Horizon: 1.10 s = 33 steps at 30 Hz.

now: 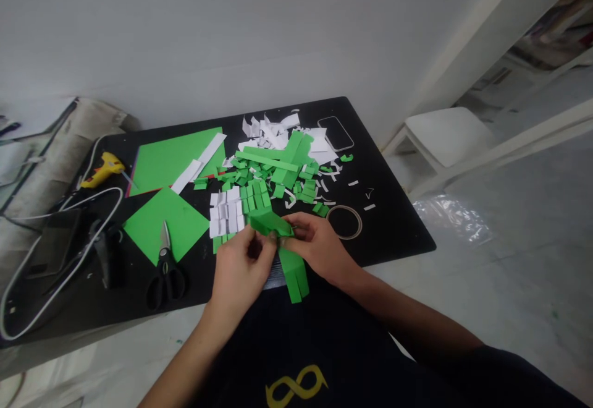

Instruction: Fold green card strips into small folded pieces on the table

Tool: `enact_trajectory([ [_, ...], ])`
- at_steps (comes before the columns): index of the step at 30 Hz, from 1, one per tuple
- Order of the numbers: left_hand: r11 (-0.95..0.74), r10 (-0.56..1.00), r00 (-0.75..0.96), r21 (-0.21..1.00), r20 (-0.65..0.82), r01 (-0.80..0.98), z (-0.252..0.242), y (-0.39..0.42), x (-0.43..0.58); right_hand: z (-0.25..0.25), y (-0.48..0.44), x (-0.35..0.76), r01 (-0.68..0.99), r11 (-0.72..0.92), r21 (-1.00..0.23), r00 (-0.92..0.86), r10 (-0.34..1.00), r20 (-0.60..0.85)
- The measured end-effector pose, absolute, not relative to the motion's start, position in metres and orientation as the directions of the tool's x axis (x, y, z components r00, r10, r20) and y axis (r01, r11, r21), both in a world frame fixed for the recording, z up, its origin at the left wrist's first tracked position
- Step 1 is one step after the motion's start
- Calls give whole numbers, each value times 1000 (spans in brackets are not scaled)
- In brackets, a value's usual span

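Observation:
Near the table's front edge, my left hand (243,263) and my right hand (319,244) pinch a folded green paper piece (293,266) between them. Its lower end hangs down in front of my shirt. Just beyond my left hand lie rows of folded white paper pieces (227,211) and folded green paper pieces (256,196). Behind both hands spreads a pile of small green folded bits (241,170), with longer green strips (271,157) on top. The fingertips partly cover the fold being held.
Black-handled scissors (165,272) lie on a green square sheet (178,219) at left. A yellow glue gun (104,170) with a white cable sits further left. White paper scraps (273,130), a tape ring (343,221) and a white stool (445,133) are also around.

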<state>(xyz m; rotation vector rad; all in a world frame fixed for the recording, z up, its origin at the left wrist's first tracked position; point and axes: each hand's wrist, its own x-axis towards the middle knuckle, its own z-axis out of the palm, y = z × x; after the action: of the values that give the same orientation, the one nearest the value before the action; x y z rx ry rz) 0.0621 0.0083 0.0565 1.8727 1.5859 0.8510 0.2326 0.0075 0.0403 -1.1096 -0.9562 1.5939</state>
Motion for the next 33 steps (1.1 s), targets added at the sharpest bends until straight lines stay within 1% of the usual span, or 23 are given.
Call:
enact_trajectory([
  [5, -131, 991, 105, 768, 83, 628, 57, 8, 61, 39, 7, 232, -260, -240, -935, -142, 968, -209],
  [9, -118, 993, 84, 791, 84, 601, 59, 7, 61, 40, 7, 233, -204, -234, -951, -111, 970, -215],
  [13, -60, 998, 35, 849, 48, 525, 59, 7, 62, 42, 7, 234, -184, -245, -952, -109, 968, -228],
  [18, -60, 998, 54, 901, 41, 429, 57, 9, 61, 42, 8, 235, -190, -252, -949, -124, 965, -232],
  [25, -40, 999, 40, 893, 25, 449, 60, 10, 61, 44, 7, 235, -227, -258, -939, -137, 963, -231],
  [33, -68, 998, 48, 879, 52, 473, 57, 10, 57, 44, 7, 231, -176, -182, -967, -90, 982, -169],
])
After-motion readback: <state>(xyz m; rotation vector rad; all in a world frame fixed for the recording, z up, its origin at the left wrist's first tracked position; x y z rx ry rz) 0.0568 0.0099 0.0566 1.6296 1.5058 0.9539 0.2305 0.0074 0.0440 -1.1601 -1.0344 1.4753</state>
